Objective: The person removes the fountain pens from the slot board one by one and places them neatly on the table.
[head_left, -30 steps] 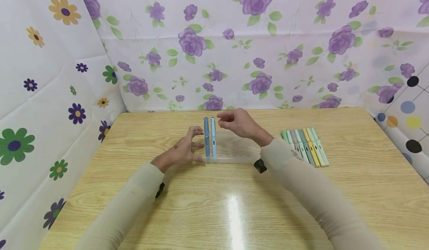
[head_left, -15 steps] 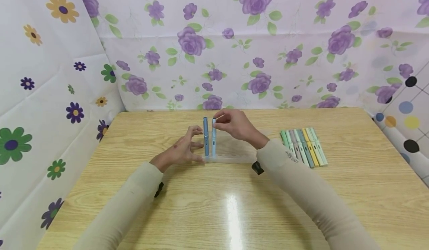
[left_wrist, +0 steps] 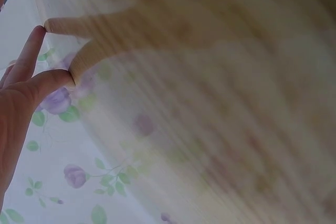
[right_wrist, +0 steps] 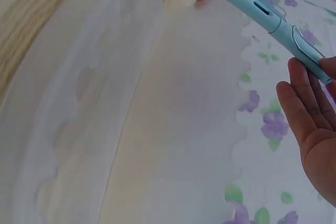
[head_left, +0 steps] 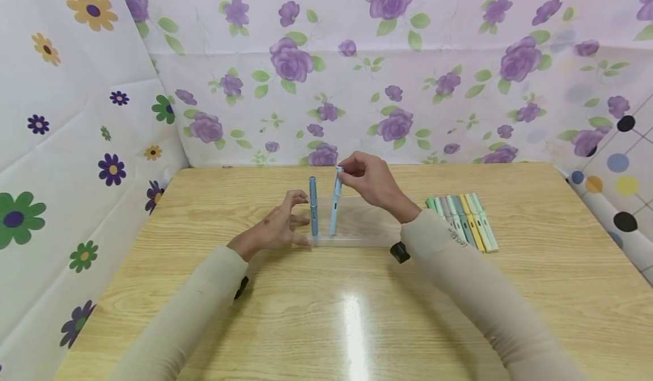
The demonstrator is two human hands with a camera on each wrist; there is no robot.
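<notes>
A light blue pen (head_left: 334,207), tilted with its cap end up, is pinched near the top by the thumb and fingers of my right hand (head_left: 374,180). Its lower end is at the notched clear pen stand (head_left: 357,242). In the right wrist view the pen (right_wrist: 257,4) slants across the stand (right_wrist: 194,108), its metal clip by the fingertips. My left hand (head_left: 275,225) holds the stand's left end, fingers curved around it and thumb low at the front edge. Just beside those fingers a darker blue pen (head_left: 313,206) stands upright in the stand.
To the right, a row of several pens (head_left: 463,222) in green, grey, yellow and mint lies side by side on the wooden table (head_left: 285,313). Flowered cloth (head_left: 229,58) hangs behind the table and along its left side.
My right hand has closed on the top of the light blue pen, then drawn it up and to the right, tilting it. The left hand and darker pen stay put.
</notes>
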